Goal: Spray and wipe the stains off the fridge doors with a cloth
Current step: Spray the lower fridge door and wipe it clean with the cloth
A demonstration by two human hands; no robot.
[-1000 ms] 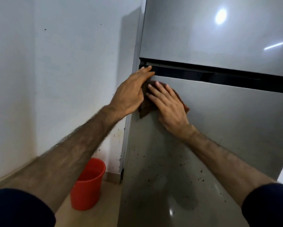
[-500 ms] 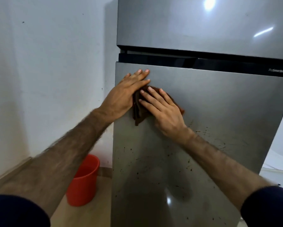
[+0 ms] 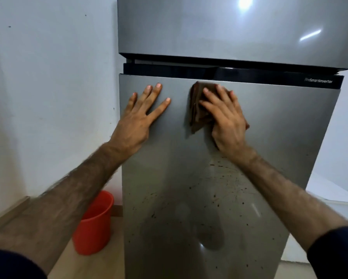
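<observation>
right hand (image 3: 227, 119) pressing cloth (image 3: 197, 113) on lower fridge door (image 3: 280, 127), left hand (image 3: 141, 117) flat

Bright glare on upper door (image 3: 219, 27); wide-angle edge distortion.

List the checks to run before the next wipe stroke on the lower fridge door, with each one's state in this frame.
1. Cloth under the wiping hand: ok. The right hand presses the brown cloth flat on the lower door.
2. Door braced: ok. The left hand lies flat on the door, apart from the cloth.
3. Stains left to wipe: not ok. Dark specks cover the door below the right wrist.
4. Surface sprayed: cannot tell; no wet film or spray bottle shows.
5. Floor obstacle: ok. The red bucket stands to the left of the fridge, clear of the door front.
</observation>
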